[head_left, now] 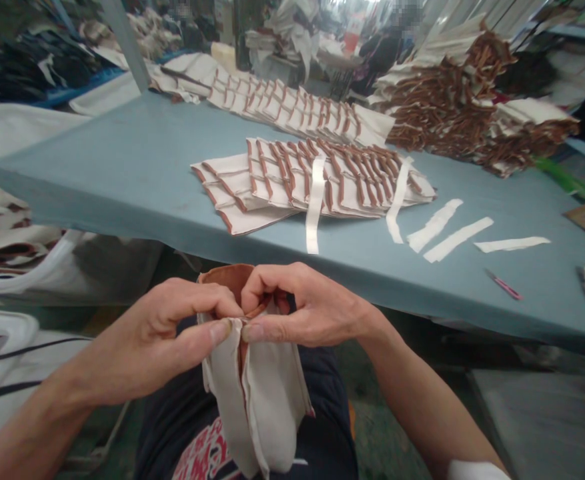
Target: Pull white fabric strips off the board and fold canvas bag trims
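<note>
A cream fabric pouch with a brown lining point(257, 393) hangs over my lap, below the table's front edge. My left hand point(172, 333) pinches its top edge from the left, thumb and fingers closed on the cloth. My right hand point(297, 307) grips the same top edge from the right, fingers curled into the brown opening. The two thumbs almost touch at the middle seam.
A blue-grey table point(132, 167) carries a fanned row of cream pieces with brown trim point(312, 180), a second row point(292, 107) behind it, and a tall heap point(452, 100) at the back right. Loose cream strips point(437, 227) and a small pink tool point(505, 287) lie at the right.
</note>
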`<state>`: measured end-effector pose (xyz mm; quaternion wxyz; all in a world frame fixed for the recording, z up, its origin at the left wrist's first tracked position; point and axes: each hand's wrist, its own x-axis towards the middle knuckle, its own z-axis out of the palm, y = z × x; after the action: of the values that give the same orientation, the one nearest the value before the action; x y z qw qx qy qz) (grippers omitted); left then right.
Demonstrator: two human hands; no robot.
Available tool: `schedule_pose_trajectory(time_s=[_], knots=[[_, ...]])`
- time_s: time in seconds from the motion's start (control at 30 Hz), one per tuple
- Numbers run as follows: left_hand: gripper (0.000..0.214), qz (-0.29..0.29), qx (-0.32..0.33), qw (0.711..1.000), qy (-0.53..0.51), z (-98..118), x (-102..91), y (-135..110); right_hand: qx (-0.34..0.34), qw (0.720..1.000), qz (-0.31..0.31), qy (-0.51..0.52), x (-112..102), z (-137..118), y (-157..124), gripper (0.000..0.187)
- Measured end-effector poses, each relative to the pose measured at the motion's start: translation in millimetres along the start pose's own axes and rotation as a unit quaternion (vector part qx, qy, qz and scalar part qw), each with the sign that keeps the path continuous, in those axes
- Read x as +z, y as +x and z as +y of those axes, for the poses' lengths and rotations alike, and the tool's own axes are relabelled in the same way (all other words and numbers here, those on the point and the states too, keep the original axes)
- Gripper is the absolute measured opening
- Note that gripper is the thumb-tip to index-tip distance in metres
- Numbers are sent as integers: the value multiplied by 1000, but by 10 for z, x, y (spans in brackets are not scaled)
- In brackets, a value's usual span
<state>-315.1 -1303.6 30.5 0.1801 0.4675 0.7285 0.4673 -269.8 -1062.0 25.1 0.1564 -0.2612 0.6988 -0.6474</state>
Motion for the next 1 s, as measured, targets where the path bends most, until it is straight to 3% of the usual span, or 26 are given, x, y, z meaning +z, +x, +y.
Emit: schedule_pose_trajectory(time_s=[0.23, 0.37, 0.5, 0.7, 0.87, 1.0], knots=[[30, 5, -9, 1000, 10, -10, 4, -44, 36, 995, 61, -64, 116, -78, -1, 17], [32, -15, -6, 1000, -15, 3, 2, -48, 19, 991, 89, -100, 205, -77, 16, 22], [29, -11, -17, 999, -31, 23, -14, -51, 34, 988, 71, -136, 200, -93, 22, 25], [29, -39, -42, 998, -34, -17, -48, -79, 5, 997, -13, -75, 43, -68, 13, 27], [27, -15, -32, 999, 18, 21, -49, -107, -29, 987, 2, -158, 59, -77, -32, 16], [27, 17, 6, 992, 123, 102, -38, -108, -11, 960, 33, -276, 169, -197, -50, 12]])
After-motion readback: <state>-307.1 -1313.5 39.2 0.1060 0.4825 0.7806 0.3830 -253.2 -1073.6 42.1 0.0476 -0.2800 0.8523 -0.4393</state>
